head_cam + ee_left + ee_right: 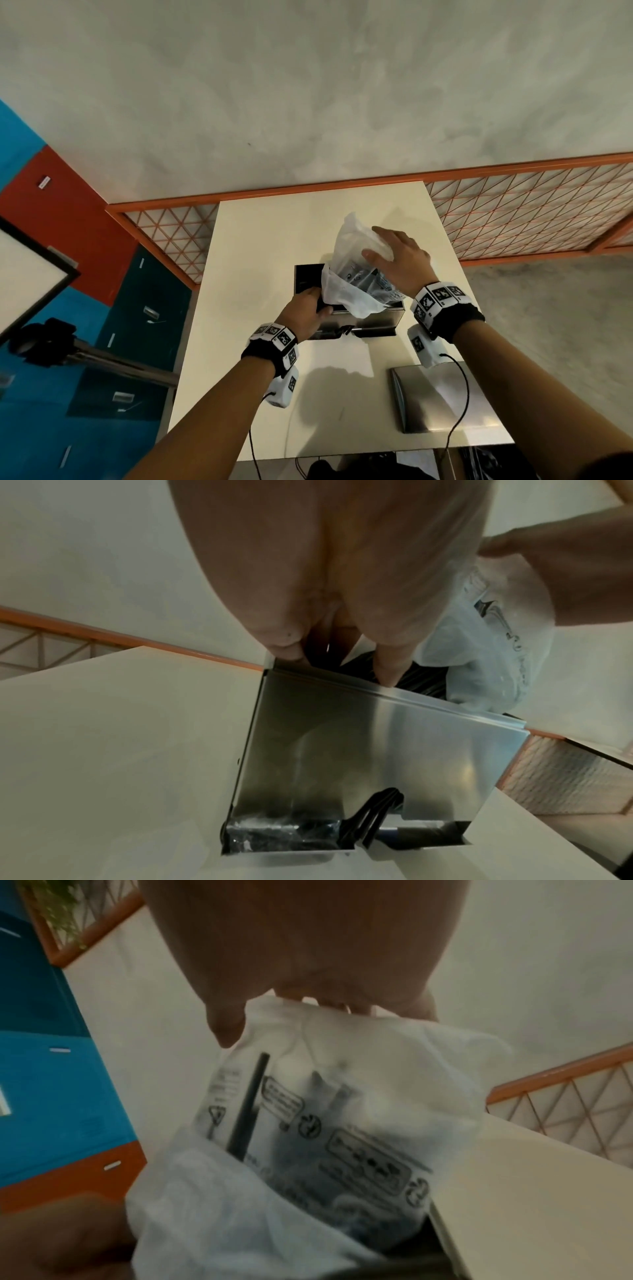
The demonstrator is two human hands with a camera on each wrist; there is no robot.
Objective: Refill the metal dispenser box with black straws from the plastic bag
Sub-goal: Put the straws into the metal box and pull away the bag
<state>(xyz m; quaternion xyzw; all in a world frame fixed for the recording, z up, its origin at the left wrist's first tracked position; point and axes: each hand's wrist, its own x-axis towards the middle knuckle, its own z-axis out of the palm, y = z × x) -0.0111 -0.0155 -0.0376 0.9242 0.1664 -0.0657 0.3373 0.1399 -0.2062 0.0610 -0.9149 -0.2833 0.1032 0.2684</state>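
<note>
The metal dispenser box (376, 320) stands open-topped in the middle of the cream table (267, 260). My right hand (397, 260) grips the closed end of the translucent printed plastic bag (356, 270) and holds it tilted, mouth down, over the box. One black straw (247, 1104) shows through the bag's side. My left hand (313, 308) grips the box's front rim (342, 681) at its left end, beside the bag's mouth. Black straws (423, 681) lie inside the box, and more black straws (371, 815) stick out of the slot at its base.
The box's metal lid (442, 397) lies on the table near my right forearm. An orange lattice railing (513, 212) runs behind the table. A tripod (51, 346) and blue and red cabinets (144, 308) stand to the left.
</note>
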